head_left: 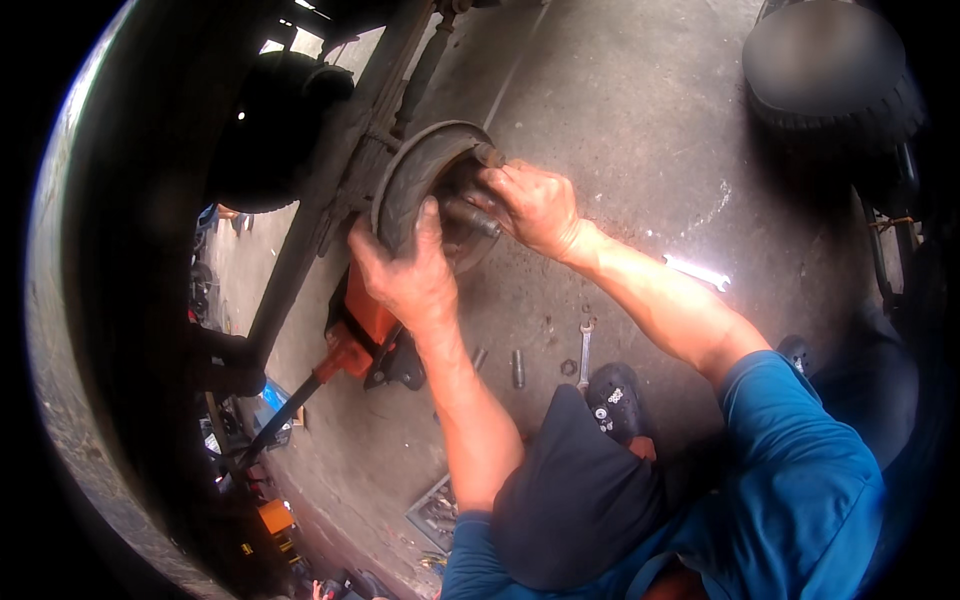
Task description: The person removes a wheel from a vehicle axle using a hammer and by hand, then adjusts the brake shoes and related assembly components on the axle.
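A curved, dark brake shoe (pixel 408 190) stands around the end of a vehicle axle, with a thick metal spindle (pixel 472 216) sticking out in the middle. My left hand (pixel 412 275) is closed over the lower left part of the shoe, thumb on its near face and fingers behind it. Across from it, my right hand (pixel 537 208) has its fingers curled in beside the spindle, close to a small round metal part (pixel 488 155) at the shoe's upper end. What those right fingers grip is hidden.
An orange jack (pixel 365 318) stands beneath the axle, its dark handle reaching lower left. On the concrete floor lie two wrenches (pixel 586 350), a metal cylinder (pixel 518 368), a nut (pixel 568 367) and a parts tray (pixel 436 510). A tyre (pixel 830 75) stands at upper right.
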Tool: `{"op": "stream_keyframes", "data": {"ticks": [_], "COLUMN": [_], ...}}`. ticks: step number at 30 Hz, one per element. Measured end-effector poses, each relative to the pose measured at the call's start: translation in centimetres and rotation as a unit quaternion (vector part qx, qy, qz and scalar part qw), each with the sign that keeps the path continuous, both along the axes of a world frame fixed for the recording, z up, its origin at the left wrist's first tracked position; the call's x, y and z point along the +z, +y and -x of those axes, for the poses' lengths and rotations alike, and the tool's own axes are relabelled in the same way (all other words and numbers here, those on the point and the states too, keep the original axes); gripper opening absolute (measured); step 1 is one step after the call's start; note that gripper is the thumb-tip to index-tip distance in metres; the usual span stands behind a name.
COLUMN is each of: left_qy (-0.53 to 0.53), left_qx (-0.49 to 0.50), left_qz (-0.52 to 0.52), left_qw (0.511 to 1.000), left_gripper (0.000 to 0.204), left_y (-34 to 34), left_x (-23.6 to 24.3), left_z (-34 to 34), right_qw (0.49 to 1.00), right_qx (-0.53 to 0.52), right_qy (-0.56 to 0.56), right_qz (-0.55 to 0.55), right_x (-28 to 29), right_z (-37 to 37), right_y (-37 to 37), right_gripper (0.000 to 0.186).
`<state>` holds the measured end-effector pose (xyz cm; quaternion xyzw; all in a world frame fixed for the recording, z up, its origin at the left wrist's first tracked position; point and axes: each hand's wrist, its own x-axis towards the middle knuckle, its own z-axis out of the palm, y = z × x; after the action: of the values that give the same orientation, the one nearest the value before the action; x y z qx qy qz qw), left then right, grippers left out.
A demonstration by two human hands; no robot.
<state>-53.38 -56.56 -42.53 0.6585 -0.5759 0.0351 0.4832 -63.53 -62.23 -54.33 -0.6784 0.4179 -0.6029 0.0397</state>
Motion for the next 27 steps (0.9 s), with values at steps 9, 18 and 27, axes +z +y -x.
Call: {"op": "stream_keyframes", "data": {"ticks": [9,18,27], "left_qy": [-0.013,-0.016,-0.015], "left_qx": [0.004,0.01,0.011], "left_qz": [-0.004,-0.006,-0.006], "left_qw": [1.0,1.0,1.0], "left_gripper": [0.062,0.067,0.069], "left_y": [0.17,0.01,-0.17], "left_x": [0.16,-0.03,-0.3], "left_z": [0.08,-0.04,-0.38], "right_qw": [0.999,0.999,0.999], "right_qx": [0.004,0.033,0.048], "right_qy": [0.04,-0.01,-0.021], "right_qz": [-0.018,0.001,0.01], "right_x": [-0.06,-0.08,-0.03], "right_z": [0.15,0.38,0.6], "right_y": [0.1,0.25,-0.1], "right_gripper": [0.026,0.027,0.026]}}
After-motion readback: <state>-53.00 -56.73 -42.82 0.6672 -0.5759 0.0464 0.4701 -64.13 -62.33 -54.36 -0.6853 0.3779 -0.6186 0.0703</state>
